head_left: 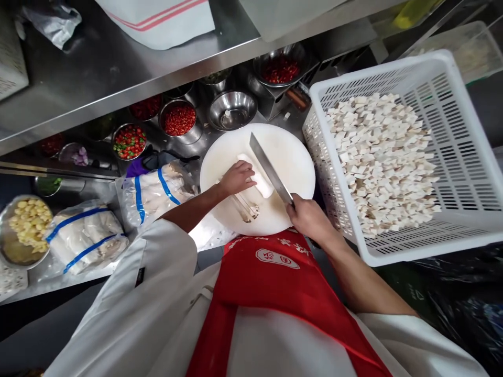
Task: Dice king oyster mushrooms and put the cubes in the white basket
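Observation:
A thick white king oyster mushroom (263,183) lies on the round white chopping board (296,157). My left hand (238,179) rests on its left side, fingers curled over it. My right hand (308,217) is closed around the handle of a kitchen knife (270,168). The long blade slants up and away over the board, just right of the mushroom; whether it touches the board I cannot tell. Thin mushroom slices with brownish edges (247,208) lie on the board below my left hand.
Right of the board stands a white slotted basket (458,141) holding many cut white chunks. Behind are metal bowls of chopped red chillies (178,119) and a steel bowl (232,111). Bagged mushrooms (153,191) lie left. A steel shelf (129,73) overhangs the back.

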`<state>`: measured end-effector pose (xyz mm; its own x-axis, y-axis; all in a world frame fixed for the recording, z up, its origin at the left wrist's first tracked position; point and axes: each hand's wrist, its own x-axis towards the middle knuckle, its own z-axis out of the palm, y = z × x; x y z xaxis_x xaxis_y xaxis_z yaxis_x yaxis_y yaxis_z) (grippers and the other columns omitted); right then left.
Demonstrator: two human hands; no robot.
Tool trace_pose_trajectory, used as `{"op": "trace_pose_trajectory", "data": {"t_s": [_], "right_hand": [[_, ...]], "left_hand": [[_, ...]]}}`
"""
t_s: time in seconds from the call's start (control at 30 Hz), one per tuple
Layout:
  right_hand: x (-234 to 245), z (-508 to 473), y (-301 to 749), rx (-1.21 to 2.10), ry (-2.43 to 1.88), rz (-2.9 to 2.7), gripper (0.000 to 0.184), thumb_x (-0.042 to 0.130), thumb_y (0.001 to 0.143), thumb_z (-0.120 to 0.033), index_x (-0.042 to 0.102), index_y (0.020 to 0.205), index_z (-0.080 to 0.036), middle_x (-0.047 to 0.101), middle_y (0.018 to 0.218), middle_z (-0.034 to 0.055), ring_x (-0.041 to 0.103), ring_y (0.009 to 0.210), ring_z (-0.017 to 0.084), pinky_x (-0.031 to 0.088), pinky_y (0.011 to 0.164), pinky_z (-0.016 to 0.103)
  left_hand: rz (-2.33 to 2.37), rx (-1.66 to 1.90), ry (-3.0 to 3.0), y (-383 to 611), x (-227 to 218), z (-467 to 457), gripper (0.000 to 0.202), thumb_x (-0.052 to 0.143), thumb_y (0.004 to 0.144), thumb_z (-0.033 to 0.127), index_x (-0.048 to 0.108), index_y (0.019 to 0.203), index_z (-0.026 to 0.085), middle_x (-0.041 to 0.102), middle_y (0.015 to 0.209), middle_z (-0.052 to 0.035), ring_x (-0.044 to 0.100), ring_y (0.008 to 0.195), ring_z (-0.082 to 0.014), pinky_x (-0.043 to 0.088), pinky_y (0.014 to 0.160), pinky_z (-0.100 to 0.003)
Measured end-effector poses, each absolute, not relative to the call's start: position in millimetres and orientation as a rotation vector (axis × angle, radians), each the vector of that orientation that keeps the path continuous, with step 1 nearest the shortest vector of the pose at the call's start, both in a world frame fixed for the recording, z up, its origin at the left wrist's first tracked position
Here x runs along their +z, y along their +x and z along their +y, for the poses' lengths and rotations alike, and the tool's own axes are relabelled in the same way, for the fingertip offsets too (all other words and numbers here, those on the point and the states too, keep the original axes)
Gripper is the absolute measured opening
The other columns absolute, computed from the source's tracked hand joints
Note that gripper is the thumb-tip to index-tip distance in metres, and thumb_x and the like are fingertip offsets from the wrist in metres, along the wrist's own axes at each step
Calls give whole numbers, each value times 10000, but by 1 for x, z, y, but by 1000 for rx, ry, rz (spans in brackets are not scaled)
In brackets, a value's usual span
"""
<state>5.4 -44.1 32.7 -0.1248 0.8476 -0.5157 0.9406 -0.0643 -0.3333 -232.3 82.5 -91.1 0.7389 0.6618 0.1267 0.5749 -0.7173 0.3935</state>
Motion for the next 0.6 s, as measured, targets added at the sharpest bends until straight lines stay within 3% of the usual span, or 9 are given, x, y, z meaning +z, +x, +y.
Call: {"op": "trace_pose_trajectory", "data": {"t_s": [0.47, 0.6], "right_hand": [[5, -17, -28, -937, 1801, 1953, 273, 365, 974, -224, 576, 1104, -109, 714, 939, 194, 698, 866, 322, 413, 676, 337], [6, -22, -27, -903, 1886, 1975, 296, 347, 989, -243, 576, 1128, -118, 720, 948, 173, 696, 874, 313, 417, 698, 337]], "left_hand": [[924, 293, 2568, -238, -91, 79, 329, 639, 880, 443, 681, 1065, 175, 620, 1120, -94, 499, 1140, -270, 444, 1048, -414], [918, 262, 2594, -242, -87, 75, 324, 649, 874, 372, 661, 1117, 158, 597, 1181, -111, 473, 1190, -280, 443, 1056, -421]]}}
